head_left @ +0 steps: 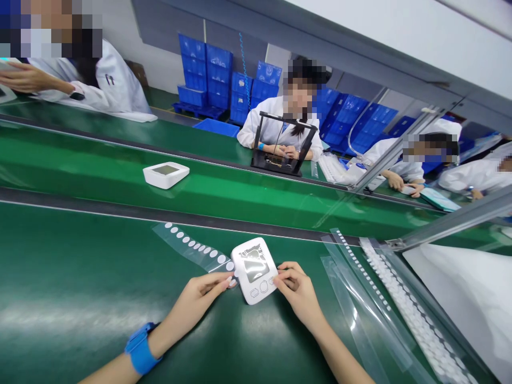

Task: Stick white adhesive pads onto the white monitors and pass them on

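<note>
A small white device with a grey screen and round buttons (pixel 254 270) lies flat on the green table in front of me. My right hand (pixel 296 290) pinches its right edge, fingers closed on it. My left hand (pixel 202 298) reaches to the device's left edge, fingertips pinched on the end of a clear strip of white round stickers (pixel 191 246) that runs up and to the left. A blue band is on my left wrist.
A second white device (pixel 166 174) rides on the green conveyor belt (pixel 100 165) beyond. More clear sticker strips (pixel 372 288) lie to the right beside a metal rail. Several people in white coats work across the belt; blue crates (pixel 208 74) are stacked behind them.
</note>
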Demonstrator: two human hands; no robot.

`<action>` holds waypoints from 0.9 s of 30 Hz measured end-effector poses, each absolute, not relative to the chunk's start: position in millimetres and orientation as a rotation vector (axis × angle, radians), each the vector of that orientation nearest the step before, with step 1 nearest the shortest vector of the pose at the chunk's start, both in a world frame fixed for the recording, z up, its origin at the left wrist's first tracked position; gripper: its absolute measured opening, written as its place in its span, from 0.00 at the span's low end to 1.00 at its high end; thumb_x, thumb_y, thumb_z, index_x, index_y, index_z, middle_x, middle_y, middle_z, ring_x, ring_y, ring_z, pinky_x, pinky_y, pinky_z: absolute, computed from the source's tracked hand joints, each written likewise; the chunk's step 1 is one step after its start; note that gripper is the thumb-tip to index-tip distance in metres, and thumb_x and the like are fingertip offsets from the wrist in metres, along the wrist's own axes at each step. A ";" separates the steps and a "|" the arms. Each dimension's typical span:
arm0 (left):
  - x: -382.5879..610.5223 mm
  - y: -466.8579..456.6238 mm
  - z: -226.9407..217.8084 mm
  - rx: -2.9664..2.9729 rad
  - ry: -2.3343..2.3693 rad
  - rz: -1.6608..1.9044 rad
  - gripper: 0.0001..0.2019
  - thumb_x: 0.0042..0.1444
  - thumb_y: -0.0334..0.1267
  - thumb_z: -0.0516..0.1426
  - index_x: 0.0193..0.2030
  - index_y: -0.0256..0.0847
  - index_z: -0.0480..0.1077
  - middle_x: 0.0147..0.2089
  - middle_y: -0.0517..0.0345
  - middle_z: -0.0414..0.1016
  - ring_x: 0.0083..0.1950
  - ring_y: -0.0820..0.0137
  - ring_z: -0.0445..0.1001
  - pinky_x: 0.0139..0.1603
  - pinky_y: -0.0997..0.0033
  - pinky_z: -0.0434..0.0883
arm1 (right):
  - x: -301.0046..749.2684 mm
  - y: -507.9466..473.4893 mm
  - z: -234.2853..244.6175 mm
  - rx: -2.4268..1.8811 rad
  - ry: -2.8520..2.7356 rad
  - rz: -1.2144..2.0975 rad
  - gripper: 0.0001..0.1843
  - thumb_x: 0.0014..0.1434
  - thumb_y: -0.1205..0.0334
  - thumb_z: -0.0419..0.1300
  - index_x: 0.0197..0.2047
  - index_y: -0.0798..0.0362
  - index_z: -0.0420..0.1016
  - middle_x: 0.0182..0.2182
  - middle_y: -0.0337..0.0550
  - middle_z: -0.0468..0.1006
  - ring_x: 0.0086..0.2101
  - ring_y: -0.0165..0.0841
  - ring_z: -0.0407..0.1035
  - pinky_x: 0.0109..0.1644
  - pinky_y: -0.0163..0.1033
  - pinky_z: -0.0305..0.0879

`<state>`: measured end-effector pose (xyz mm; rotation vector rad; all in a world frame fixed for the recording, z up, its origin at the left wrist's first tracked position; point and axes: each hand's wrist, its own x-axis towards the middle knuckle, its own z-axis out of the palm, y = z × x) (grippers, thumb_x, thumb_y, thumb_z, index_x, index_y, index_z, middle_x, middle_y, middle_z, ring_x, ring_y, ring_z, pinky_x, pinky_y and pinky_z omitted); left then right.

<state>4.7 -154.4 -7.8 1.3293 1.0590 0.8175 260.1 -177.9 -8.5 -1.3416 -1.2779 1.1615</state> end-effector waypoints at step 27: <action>5.8 -153.7 -9.2 1.463 1.086 0.828 0.13 0.55 0.44 0.59 0.43 0.44 0.80 0.42 0.57 0.83 0.45 0.59 0.80 0.45 0.70 0.76 | 262.2 -170.0 -11.2 -1.376 -1.232 1.190 0.10 0.49 0.61 0.67 0.34 0.51 0.72 0.41 0.44 0.76 0.42 0.39 0.72 0.40 0.41 0.73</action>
